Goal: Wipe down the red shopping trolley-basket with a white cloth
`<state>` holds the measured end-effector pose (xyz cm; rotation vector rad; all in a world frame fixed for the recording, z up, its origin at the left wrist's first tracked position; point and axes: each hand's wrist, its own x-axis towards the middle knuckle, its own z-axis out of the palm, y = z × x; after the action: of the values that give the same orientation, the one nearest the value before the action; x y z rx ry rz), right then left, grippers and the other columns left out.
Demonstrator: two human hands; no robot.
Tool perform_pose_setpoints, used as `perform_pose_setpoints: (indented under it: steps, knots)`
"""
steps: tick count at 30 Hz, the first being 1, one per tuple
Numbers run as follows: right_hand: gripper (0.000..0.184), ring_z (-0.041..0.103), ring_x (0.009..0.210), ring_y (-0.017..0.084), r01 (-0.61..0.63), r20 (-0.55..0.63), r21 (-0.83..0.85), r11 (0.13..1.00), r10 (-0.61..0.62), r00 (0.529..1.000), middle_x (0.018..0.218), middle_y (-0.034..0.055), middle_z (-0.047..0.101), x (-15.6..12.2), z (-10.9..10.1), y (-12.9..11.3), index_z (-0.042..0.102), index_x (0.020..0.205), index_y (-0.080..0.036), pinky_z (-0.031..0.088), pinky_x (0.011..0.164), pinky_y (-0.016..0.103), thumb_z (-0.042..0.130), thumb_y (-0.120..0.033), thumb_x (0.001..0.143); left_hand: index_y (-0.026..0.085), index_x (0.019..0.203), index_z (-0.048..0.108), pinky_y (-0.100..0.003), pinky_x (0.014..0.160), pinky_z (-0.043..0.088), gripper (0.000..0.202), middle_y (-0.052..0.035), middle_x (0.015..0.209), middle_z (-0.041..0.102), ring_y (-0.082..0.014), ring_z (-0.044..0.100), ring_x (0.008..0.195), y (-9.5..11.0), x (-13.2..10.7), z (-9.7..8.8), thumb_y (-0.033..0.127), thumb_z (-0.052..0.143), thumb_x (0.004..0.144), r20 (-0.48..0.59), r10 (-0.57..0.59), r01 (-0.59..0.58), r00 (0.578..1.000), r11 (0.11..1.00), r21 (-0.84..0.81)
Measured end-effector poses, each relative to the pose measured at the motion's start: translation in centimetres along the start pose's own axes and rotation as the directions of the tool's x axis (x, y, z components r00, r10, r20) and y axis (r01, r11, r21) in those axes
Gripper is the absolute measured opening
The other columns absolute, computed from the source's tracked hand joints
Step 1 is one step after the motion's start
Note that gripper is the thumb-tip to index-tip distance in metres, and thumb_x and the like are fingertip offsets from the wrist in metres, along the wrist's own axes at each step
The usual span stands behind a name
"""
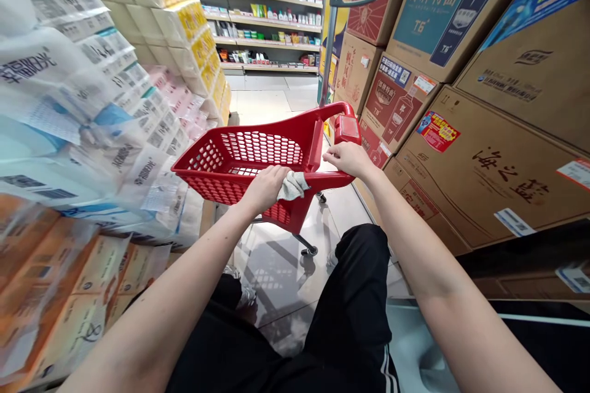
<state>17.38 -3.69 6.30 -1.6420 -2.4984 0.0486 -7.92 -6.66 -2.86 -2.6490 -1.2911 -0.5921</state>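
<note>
A red plastic shopping cart [265,142] with perforated basket walls stands in front of me, and its basket looks bare inside. My left hand [267,187] is closed on a crumpled pale cloth [294,186], which lies against the cart's near rim. On the cart's red handle end, beside a boxy red block [346,129], rests my right hand [350,158] with its fingers curled over. The fingertips of the right hand are partly hidden, but they appear wrapped round the handle. Below the basket a black caster [309,251] touches the floor.
Stacked cardboard cartons [498,159] wall the right side. Plastic-wrapped tissue packs [124,86] are piled on the left, with orange packs [69,295] lower down. Shelves of toiletries [271,12] stand beyond the tiled floor [258,104]. A grey pole [329,43] rises behind the cart.
</note>
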Motion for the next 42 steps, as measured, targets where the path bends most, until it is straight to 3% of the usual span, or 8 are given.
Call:
perform_pose_setpoints:
  steps: [7, 16, 23, 27, 32, 36, 42]
  knots:
    - [0.034, 0.061, 0.088, 0.020, 0.003, 0.075, -0.108, 0.994, 0.006, 0.997, 0.093, 0.0063, 0.070, 0.7, 0.1, -0.5, 0.071, 0.094, -0.023, 0.038, 0.069, 0.025, 0.043, -0.041, 0.089, 0.016, 0.104, 0.051, -0.037, 0.074, 0.038, 0.021, -0.0103, 0.093, 0.056, -0.0229, 0.050, 0.084, 0.3, -0.3, 0.6, 0.022, 0.039, 0.087, -0.010, -0.020, 0.021, 1.000, 1.000, 0.015]
    - [0.041, 0.062, 0.091, 0.021, -0.080, 0.023, -0.101, 0.992, 0.083, 0.996, 0.096, 0.0087, 0.069, 0.1, 0.5, -3.0, 0.070, 0.092, -0.021, 0.040, 0.073, 0.027, 0.035, -0.042, 0.093, 0.015, 0.106, 0.050, -0.037, 0.075, 0.040, 0.024, -0.0108, 0.093, 0.056, -0.0235, 0.052, 0.086, 0.3, -1.4, 0.7, 0.019, 0.039, 0.085, -0.051, -0.095, 0.098, 0.994, 0.994, 0.050]
    - [0.044, 0.060, 0.097, 0.027, -0.101, 0.066, -0.117, 0.988, 0.110, 0.992, 0.103, 0.0158, 0.067, 0.9, 1.0, -5.5, 0.065, 0.107, -0.017, 0.043, 0.079, 0.034, 0.037, -0.047, 0.091, 0.015, 0.107, 0.049, -0.037, 0.076, 0.041, 0.024, -0.0102, 0.092, 0.058, -0.0232, 0.054, 0.085, 0.3, -1.1, -0.1, 0.017, 0.036, 0.086, 0.000, -0.093, 0.093, 0.996, 0.995, 0.034]
    - [0.050, 0.060, 0.096, 0.028, -0.160, 0.067, -0.124, 0.979, 0.170, 0.983, 0.104, 0.0175, 0.066, 1.0, 1.4, -5.3, 0.067, 0.103, -0.015, 0.042, 0.081, 0.035, 0.033, -0.049, 0.091, 0.016, 0.102, 0.050, -0.034, 0.071, 0.042, 0.020, -0.0087, 0.089, 0.060, -0.0221, 0.056, 0.081, 0.4, -0.1, -0.6, 0.021, 0.036, 0.089, 0.056, -0.083, 0.082, 0.995, 0.997, 0.010]
    - [0.055, 0.061, 0.091, 0.026, -0.171, 0.038, -0.133, 0.976, 0.177, 0.983, 0.099, 0.0154, 0.068, 0.8, 1.6, -4.4, 0.067, 0.100, -0.017, 0.042, 0.079, 0.034, 0.027, -0.053, 0.092, 0.017, 0.105, 0.051, -0.034, 0.074, 0.043, 0.022, -0.0096, 0.093, 0.060, -0.0220, 0.057, 0.085, 0.4, 0.2, 0.1, 0.020, 0.036, 0.089, 0.005, -0.076, 0.076, 0.997, 0.996, -0.056]
    - [0.056, 0.061, 0.092, 0.028, -0.141, 0.039, -0.136, 0.981, 0.147, 0.988, 0.099, 0.0158, 0.067, 0.7, 1.6, -4.2, 0.067, 0.103, -0.016, 0.042, 0.079, 0.035, 0.026, -0.054, 0.092, 0.017, 0.106, 0.051, -0.036, 0.081, 0.043, 0.023, -0.0092, 0.095, 0.061, -0.0221, 0.057, 0.089, -0.7, -0.5, 0.8, 0.022, 0.037, 0.089, -0.031, -0.052, 0.049, 0.998, 0.995, -0.087]
    - [0.057, 0.060, 0.098, 0.028, -0.135, 0.070, -0.132, 0.982, 0.145, 0.987, 0.104, 0.0183, 0.066, 0.7, 1.3, -4.8, 0.065, 0.107, -0.013, 0.041, 0.086, 0.035, 0.028, -0.054, 0.092, 0.016, 0.096, 0.054, -0.036, 0.078, 0.043, 0.019, -0.0094, 0.089, 0.061, -0.0230, 0.057, 0.084, -3.7, -2.8, 0.9, 0.026, 0.041, 0.087, -0.031, -0.132, 0.131, 0.991, 0.991, -0.032]
